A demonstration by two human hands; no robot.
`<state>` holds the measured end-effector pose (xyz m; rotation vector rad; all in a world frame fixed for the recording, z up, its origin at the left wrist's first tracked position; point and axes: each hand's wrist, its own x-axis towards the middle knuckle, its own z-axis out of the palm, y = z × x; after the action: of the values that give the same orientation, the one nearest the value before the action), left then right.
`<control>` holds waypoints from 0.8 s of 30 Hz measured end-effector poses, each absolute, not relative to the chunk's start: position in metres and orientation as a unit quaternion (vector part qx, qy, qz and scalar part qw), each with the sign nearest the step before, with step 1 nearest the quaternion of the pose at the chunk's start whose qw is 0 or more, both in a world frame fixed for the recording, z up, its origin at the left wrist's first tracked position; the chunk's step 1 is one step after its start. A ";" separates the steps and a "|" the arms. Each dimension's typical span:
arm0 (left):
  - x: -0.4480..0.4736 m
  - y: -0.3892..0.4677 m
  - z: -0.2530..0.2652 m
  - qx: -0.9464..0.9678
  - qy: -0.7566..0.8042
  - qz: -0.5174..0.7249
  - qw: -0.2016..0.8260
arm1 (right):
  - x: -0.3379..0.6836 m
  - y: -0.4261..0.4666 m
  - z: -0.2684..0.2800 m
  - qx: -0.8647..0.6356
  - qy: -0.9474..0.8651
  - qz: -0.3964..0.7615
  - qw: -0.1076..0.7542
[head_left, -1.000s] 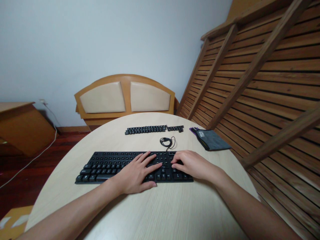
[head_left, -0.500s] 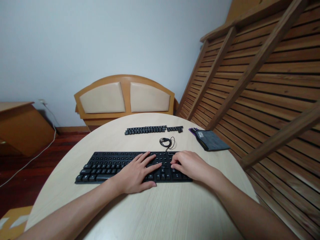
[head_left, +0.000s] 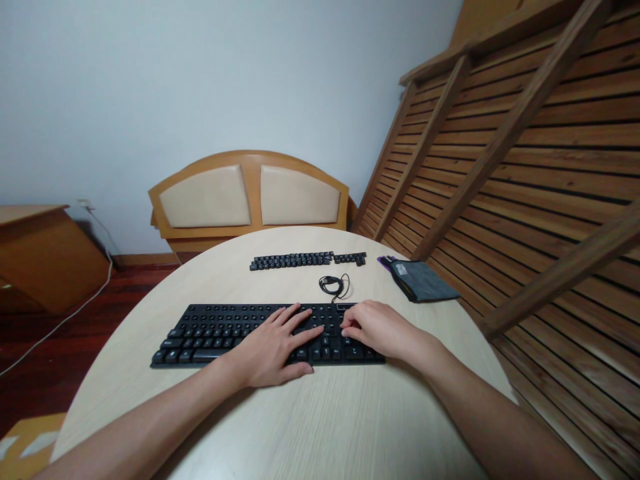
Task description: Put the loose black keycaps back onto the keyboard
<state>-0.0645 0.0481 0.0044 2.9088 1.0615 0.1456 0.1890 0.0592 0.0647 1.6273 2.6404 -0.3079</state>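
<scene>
I have my left hand [head_left: 270, 348] flat on the keyboard [head_left: 227, 331], grip spread apart; my right hand [head_left: 377, 327] curls over its 3 o'clock end, and I can't tell whether that grip pinches anything. The black keyboard lies on the bench [head_left: 350, 420], long axis 9-to-3, cable edge facing 12, nearer rows capped, farther ones bare stems. Beyond: coiled cable [head_left: 340, 295] at 12, grey pouch [head_left: 427, 281] at 2, rowed keycaps [head_left: 293, 260] at 12.

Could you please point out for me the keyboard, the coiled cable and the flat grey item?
Keyboard [head_left: 220, 333], head view: on its keys, left of its middle.
Coiled cable [head_left: 341, 288], head view: on the coil's right side.
Flat grey item [head_left: 425, 281], head view: middle of its upper surface.
</scene>
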 end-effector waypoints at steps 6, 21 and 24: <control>-0.065 0.049 0.003 0.939 0.339 0.050 0.023 | 0.197 0.063 0.054 0.518 0.848 -0.113 -0.024; -0.064 0.047 0.006 0.938 0.343 0.048 0.033 | 0.251 0.157 0.027 0.619 0.772 -0.018 -0.142; -0.064 0.048 0.006 0.937 0.343 0.048 0.035 | 0.255 0.181 0.014 0.647 0.755 0.009 -0.106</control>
<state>-0.0641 0.0476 0.0064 2.8806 1.0538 0.1490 0.2546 0.1807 0.0141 2.1804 2.5479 0.0318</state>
